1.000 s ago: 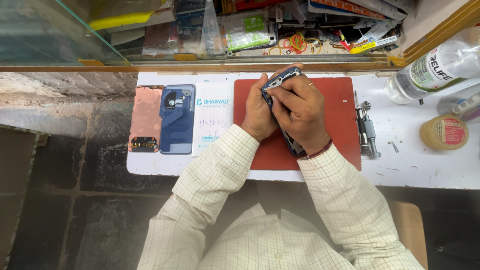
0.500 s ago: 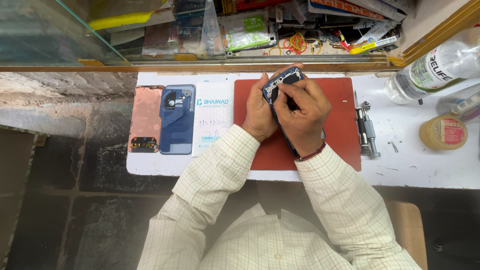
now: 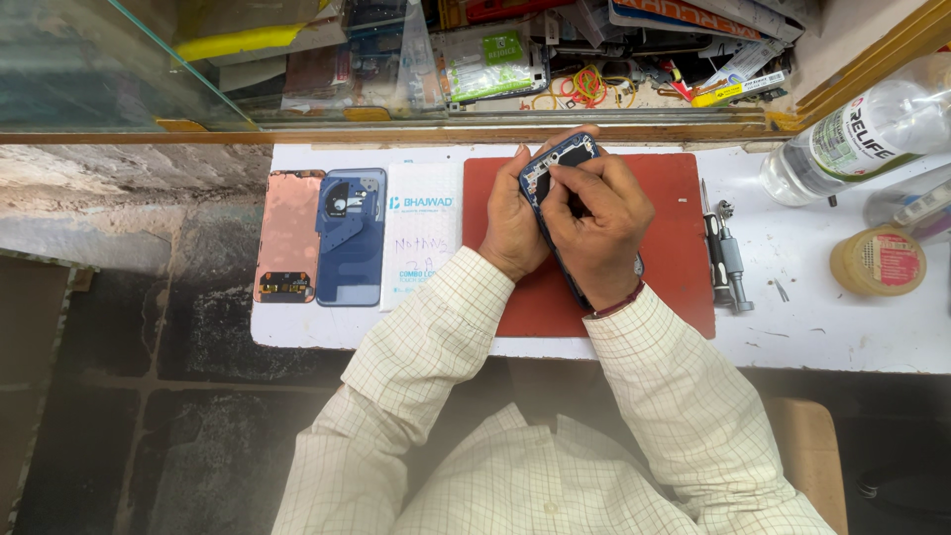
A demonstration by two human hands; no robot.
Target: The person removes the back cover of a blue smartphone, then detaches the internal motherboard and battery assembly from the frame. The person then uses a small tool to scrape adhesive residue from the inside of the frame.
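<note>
An opened dark blue phone (image 3: 557,161) lies tilted over the red work mat (image 3: 674,198). My left hand (image 3: 510,218) grips its left edge and steadies it. My right hand (image 3: 599,218) rests on top of the phone, fingertips pressed into its upper inner part; most of the phone body is hidden beneath it. Whether the right hand pinches a small tool or part, I cannot tell.
Left of the mat lie a white packet (image 3: 421,248), a blue back cover (image 3: 351,236) and a copper-coloured panel (image 3: 289,236). Screwdrivers (image 3: 726,253) lie right of the mat, then a tape roll (image 3: 879,260) and a clear bottle (image 3: 857,134). A cluttered shelf (image 3: 555,59) runs behind.
My right hand has shifted slightly over the phone's upper part; the phone stays tilted on the mat in my left hand.
</note>
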